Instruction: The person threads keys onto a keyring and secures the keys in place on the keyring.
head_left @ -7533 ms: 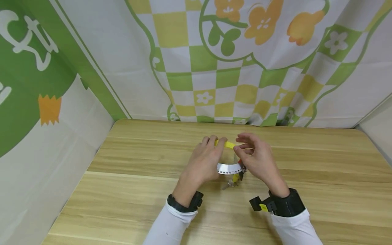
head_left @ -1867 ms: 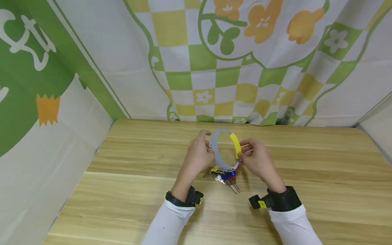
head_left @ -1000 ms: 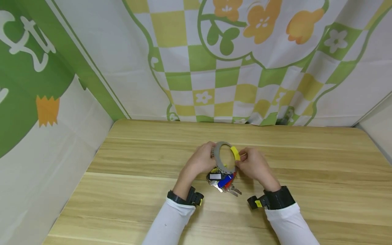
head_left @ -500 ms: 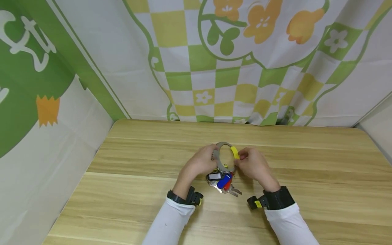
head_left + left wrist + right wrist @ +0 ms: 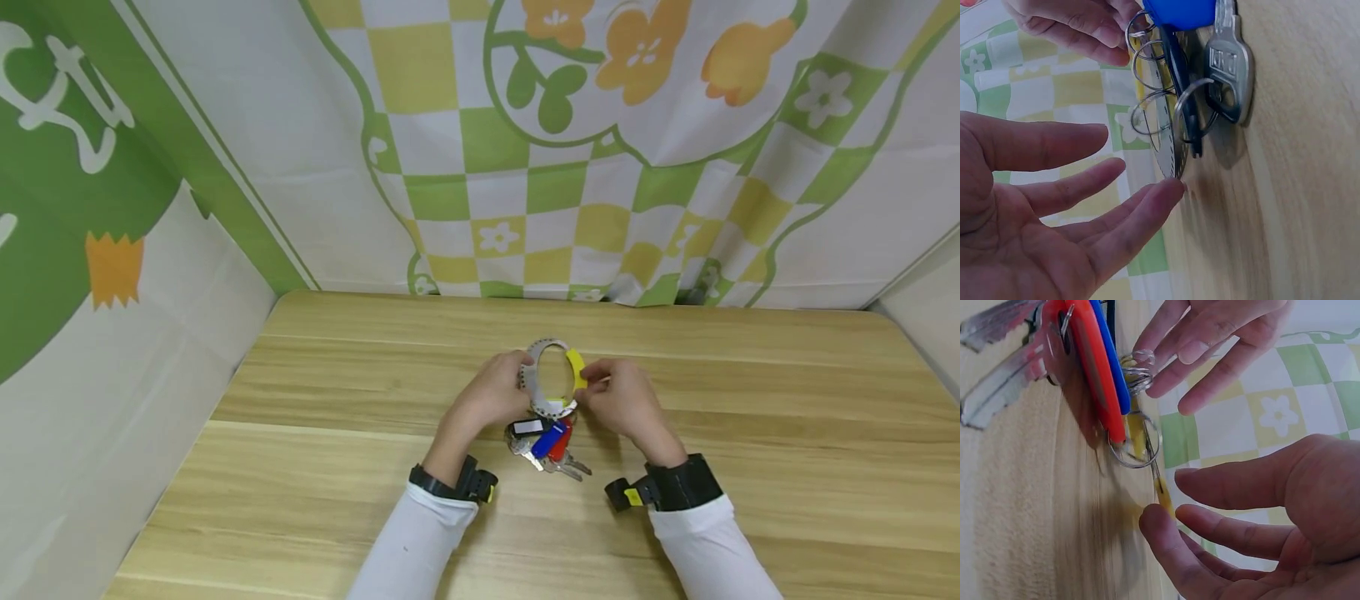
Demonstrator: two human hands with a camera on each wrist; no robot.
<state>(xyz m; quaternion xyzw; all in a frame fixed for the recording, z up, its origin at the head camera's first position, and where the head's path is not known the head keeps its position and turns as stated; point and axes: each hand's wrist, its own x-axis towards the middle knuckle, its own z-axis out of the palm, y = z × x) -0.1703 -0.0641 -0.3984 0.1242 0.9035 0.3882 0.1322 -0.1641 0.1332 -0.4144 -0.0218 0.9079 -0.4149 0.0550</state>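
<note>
A large key ring [image 5: 530,379], a grey-white band with small holes and a yellow section [image 5: 576,367], stands between both hands just above the table. Keys [image 5: 572,467] with black [image 5: 528,427], blue [image 5: 551,439] and red [image 5: 561,442] tags hang from its near side by small wire rings [image 5: 1147,69]. My left hand [image 5: 495,392] is at its left side; in the left wrist view one fingertip touches the band's edge, with the other fingers spread apart from it. My right hand [image 5: 621,400] pinches the yellow section between its fingertips, seen in the right wrist view.
The wooden table [image 5: 337,467] lies under both hands, and the keys rest on it. A patterned curtain [image 5: 495,200] hangs along its far edge, with a printed cloth [image 5: 150,350] on the left side. Wrist bands [image 5: 682,483] with small cameras sit on both wrists.
The key ring's yellow section has turned from the far side to the right. Hands and ring have come lower since about two seconds ago; in the last half second the ring tilts slightly.
</note>
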